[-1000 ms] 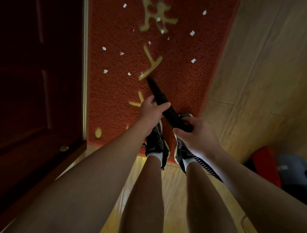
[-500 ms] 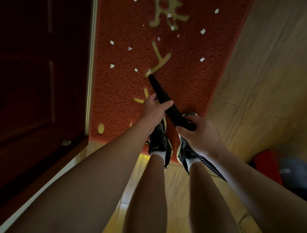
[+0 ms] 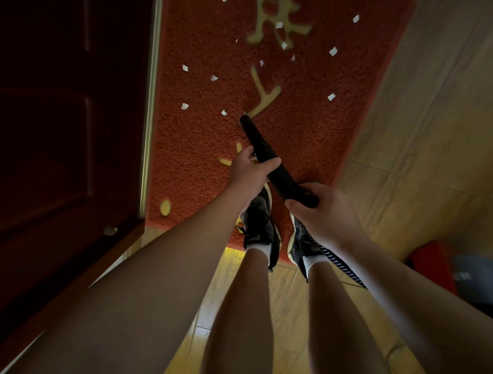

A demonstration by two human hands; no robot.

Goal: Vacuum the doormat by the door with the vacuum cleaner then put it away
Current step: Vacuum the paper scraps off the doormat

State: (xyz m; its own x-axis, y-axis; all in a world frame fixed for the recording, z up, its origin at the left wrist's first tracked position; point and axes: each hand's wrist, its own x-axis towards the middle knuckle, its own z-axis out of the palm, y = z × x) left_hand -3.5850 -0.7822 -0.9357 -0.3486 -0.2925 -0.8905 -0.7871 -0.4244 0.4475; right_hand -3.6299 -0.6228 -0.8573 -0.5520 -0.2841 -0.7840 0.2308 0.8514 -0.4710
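Doormat (image 3: pixel 202 149): coarse looped pile, matt, rough. Paper scraps (image 3: pixel 184 106) on it. Hose (image 3: pixel 282 178): ribbed black plastic, dull sheen. Door (image 3: pixel 66 133): dark wood. Floor (image 3: pixel 416 149): smooth, glossy.

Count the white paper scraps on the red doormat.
14, counting tiny ones: four paper scraps left of the vacuum nozzle, five around the upper yellow character, three right of it, one at the frame's top edge, one by the nozzle tip. Others may be hidden.

Doormat (image 3: pixel 202 160): door (image 3: pixel 66 133) along its L edge, floor tiles (image 3: pixel 413 133) to R. Paper scraps (image 3: pixel 185 106) lie on mat, mostly ahead of vac hose (image 3: pixel 255 138) tip. L hand (image 3: pixel 248 173) ahead of R hand (image 3: pixel 322 211) on hose. Shoes (image 3: pixel 260 221) on mat's near edge.
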